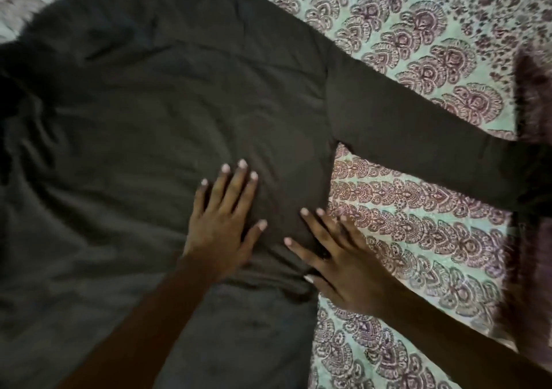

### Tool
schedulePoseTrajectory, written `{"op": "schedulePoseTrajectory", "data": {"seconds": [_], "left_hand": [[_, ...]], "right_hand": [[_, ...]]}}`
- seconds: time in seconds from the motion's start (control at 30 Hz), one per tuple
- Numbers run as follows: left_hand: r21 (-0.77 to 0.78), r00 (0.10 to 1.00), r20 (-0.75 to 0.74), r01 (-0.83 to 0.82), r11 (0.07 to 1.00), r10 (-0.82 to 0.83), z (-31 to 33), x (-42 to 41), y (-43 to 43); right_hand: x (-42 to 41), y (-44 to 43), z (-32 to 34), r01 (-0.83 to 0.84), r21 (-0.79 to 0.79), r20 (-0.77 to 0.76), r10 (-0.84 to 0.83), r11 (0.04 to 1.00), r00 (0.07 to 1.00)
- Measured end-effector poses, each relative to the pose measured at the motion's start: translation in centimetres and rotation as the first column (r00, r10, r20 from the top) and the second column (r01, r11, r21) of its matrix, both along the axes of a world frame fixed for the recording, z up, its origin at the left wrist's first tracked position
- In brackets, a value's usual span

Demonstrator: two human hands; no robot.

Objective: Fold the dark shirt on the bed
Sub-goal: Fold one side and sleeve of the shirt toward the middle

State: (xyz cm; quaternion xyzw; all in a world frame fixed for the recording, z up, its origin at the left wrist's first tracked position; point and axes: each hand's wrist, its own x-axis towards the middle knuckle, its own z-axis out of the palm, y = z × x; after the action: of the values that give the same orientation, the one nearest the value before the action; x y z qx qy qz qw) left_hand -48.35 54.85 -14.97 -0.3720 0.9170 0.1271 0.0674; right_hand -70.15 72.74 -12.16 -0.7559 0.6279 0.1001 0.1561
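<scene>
Pressing down on the dark shirt [149, 104], laid flat on my patterned bedsheet [418, 224], sleeve [418, 137] out to the right. My left hand [222, 218] is on the fabric with fingers [236, 188] spread, and my right hand [343, 263] is splayed across its side edge.

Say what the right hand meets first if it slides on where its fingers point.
Likely more shirt: the right hand touches its edge; the left hand lies close beside that path.
</scene>
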Motion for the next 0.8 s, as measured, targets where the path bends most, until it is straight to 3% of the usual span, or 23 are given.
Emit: {"op": "schedulePoseTrajectory", "data": {"seconds": [0.1,0.27,0.37,0.47,0.53,0.7,0.8], "left_hand": [[0.042,0.993,-0.015,0.12,0.992,-0.12,-0.1,3.3,5.6],[0.14,0.939,-0.07,0.342,0.929,-0.335,0.7,9.2,12.4],[0.122,0.964,-0.116,0.252,0.96,-0.239,1.2,9.9,10.5],[0.06,0.997,-0.072,0.018,0.998,-0.013,1.3,8.7,5.0],[0.065,0.999,-0.017,-0.03,0.997,0.031,1.1,8.1,2.3],[0.123,0.983,0.017,0.179,0.976,-0.182,0.6,12.2,7.8],[0.144,0.967,0.003,0.252,0.957,-0.255,0.6,16.9,13.9]], "right_hand": [[0.8,-0.9,1.2,0.127,-0.03,-0.002,-0.127,0.991,0.992],[1.8,-11.3,-0.3,0.349,-0.15,0.033,-0.348,0.925,0.937],[3.4,-14.7,-2.1,0.365,-0.118,0.024,-0.365,0.924,0.931],[6.2,-10.8,-2.9,0.38,-0.114,-0.014,-0.384,0.918,0.923],[8.4,-5.4,-2.2,0.371,-0.085,-0.032,-0.375,0.925,0.926],[12.4,7.9,0.1,0.327,0.046,-0.083,-0.323,0.944,0.943],[12.6,8.7,1.3,0.437,0.047,-0.069,-0.434,0.898,0.898]]}}
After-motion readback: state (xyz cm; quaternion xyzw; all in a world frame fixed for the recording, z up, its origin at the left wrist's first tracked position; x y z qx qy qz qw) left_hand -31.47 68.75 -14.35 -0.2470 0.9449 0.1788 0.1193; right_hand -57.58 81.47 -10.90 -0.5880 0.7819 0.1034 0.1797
